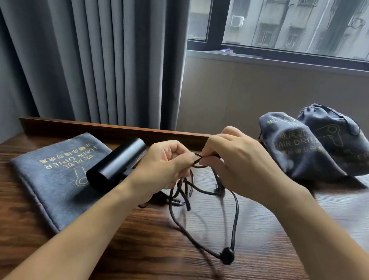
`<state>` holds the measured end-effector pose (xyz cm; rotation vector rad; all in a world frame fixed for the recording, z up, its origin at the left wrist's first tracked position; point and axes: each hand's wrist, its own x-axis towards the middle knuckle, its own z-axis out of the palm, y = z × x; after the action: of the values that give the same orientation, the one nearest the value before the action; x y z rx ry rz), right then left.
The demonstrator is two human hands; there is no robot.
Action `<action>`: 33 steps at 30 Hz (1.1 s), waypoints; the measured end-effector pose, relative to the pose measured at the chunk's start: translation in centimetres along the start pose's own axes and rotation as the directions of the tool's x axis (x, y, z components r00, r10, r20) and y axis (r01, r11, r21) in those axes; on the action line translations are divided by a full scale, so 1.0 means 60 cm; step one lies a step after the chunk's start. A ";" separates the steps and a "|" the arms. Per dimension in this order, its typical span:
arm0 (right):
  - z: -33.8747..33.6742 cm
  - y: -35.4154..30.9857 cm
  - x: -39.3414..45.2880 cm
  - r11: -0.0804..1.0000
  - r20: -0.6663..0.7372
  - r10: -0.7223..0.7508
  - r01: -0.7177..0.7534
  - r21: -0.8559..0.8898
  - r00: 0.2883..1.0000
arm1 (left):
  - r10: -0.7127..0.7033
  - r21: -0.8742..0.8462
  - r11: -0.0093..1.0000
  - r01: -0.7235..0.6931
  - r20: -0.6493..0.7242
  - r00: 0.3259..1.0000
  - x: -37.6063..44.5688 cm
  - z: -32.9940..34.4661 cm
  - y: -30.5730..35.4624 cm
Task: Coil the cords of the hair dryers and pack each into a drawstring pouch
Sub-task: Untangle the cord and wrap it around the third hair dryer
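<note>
A black hair dryer (116,163) lies on a flat grey drawstring pouch (58,173) with gold "HAIR DRIER" print, at the left of the wooden table (189,274). Its black cord (235,213) hangs in loose loops between my hands, and a dark bulb on the cord sits low near the table. My left hand (165,165) grips several gathered loops. My right hand (233,162) pinches a strand of the cord just to the right of the left hand. Part of the cord is hidden behind my hands.
Two filled grey pouches (294,147) (339,140) with the same print lean together at the back right of the table. A raised wooden ledge (113,130) runs along the back edge. Grey curtains (86,48) hang behind, and a window (301,22) is at the upper right.
</note>
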<state>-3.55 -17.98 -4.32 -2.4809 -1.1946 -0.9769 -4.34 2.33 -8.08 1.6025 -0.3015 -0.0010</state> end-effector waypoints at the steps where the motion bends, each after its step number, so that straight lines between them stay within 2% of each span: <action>1: 0.001 0.003 -0.004 0.998 -0.046 0.049 -0.047 0.042 0.998 | -0.016 -0.034 0.999 0.015 -0.024 1.000 0.003 -0.002 0.002; 3: 0.005 0.008 -0.015 0.963 -0.146 0.213 -0.183 0.197 0.966 | -0.021 -0.064 0.998 0.017 -0.063 0.998 0.008 -0.006 0.007; 5: 0.012 0.009 -0.025 0.870 -0.152 0.394 -0.315 0.379 0.906 | -0.018 -0.013 1.000 0.018 -0.064 0.998 0.009 -0.006 0.008; 6: 0.016 0.005 -0.029 0.776 -0.089 0.471 -0.364 0.516 0.878 | -0.020 0.036 0.999 0.022 -0.057 0.998 0.008 -0.004 0.008; 8: 0.023 -0.003 -0.036 0.502 0.067 0.514 -0.364 0.784 0.855 | -0.020 0.140 0.990 0.027 -0.052 0.998 0.007 0.001 0.005; 10: 0.018 -0.009 -0.040 0.288 0.207 0.466 -0.369 0.884 0.860 | 0.000 0.235 0.972 0.020 -0.083 0.997 0.006 0.001 0.001; 11: 0.013 -0.010 -0.038 0.245 0.277 0.428 -0.405 0.881 0.861 | 0.013 0.271 0.962 0.013 -0.096 0.995 0.005 0.001 -0.001; 12: 0.008 -0.011 -0.036 0.263 0.334 0.389 -0.451 0.853 0.858 | 0.026 0.302 0.953 0.005 -0.099 0.995 0.003 0.003 -0.003; 13: 0.003 -0.011 -0.030 0.342 0.367 0.365 -0.490 0.802 0.856 | 0.036 0.332 0.943 -0.002 -0.094 0.995 0.000 0.005 -0.004; 15: -0.002 -0.014 -0.015 0.561 0.343 0.343 -0.484 0.671 0.874 | 0.051 0.374 0.927 -0.013 -0.093 0.994 -0.006 0.012 -0.006; 16: -0.003 -0.014 -0.009 0.634 0.311 0.322 -0.448 0.631 0.894 | 0.059 0.372 0.928 -0.014 -0.109 0.992 -0.006 0.013 -0.007; 17: -0.002 -0.012 -0.007 0.653 0.285 0.308 -0.419 0.631 0.908 | 0.060 0.357 0.934 -0.011 -0.128 0.990 -0.005 0.011 -0.007; 18: -0.002 -0.008 -0.007 0.618 0.268 0.306 -0.405 0.675 0.914 | 0.053 0.332 0.943 0.000 -0.149 0.987 -0.002 0.007 -0.005; 19: -0.001 -0.006 -0.010 0.531 0.250 0.317 -0.390 0.752 0.915 | 0.034 0.301 0.954 0.019 -0.170 0.985 0.001 0.003 -0.003; 22: 0.001 0.005 -0.022 0.134 0.178 0.380 -0.244 0.960 0.908 | -0.060 0.176 0.980 0.097 -0.204 0.977 0.010 -0.002 0.002; 24: 0.001 0.012 -0.027 -0.154 0.220 0.357 -0.175 0.972 0.908 | -0.076 0.178 0.977 0.116 -0.215 0.974 0.011 0.001 0.003; 25: 0.000 0.013 -0.027 -0.256 0.277 0.322 -0.198 0.946 0.905 | -0.059 0.202 0.974 0.106 -0.225 0.973 0.012 0.002 0.000; 26: 0.000 0.015 -0.025 -0.291 0.358 0.284 -0.275 0.916 0.890 | -0.040 0.223 0.970 0.095 -0.240 0.970 0.011 0.001 -0.003; 27: -0.001 0.017 -0.023 -0.257 0.448 0.259 -0.386 0.886 0.856 | -0.025 0.239 0.967 0.087 -0.253 0.967 0.010 -0.001 -0.007; 29: -0.003 0.020 -0.019 -0.091 0.526 0.243 -0.520 0.849 0.815 | 0.010 0.279 0.958 0.069 -0.273 0.962 0.012 -0.005 -0.014; 30: -0.004 0.020 -0.020 -0.059 0.514 0.225 -0.515 0.855 0.828 | 0.019 0.296 0.953 0.066 -0.277 0.961 0.013 -0.005 -0.012; 31: -0.007 0.020 -0.021 -0.073 0.481 0.207 -0.477 0.876 0.852 | 0.022 0.296 0.953 0.067 -0.285 0.958 0.015 -0.005 -0.012; 33: -0.012 0.024 -0.024 -0.203 0.369 0.174 -0.334 0.920 0.913 | 0.011 0.245 0.967 0.074 -0.327 0.945 0.020 -0.011 -0.009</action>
<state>-3.48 -20.13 -4.60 -1.1998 -0.7439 0.3556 -2.94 2.77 -8.36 1.8298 -0.0161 0.2872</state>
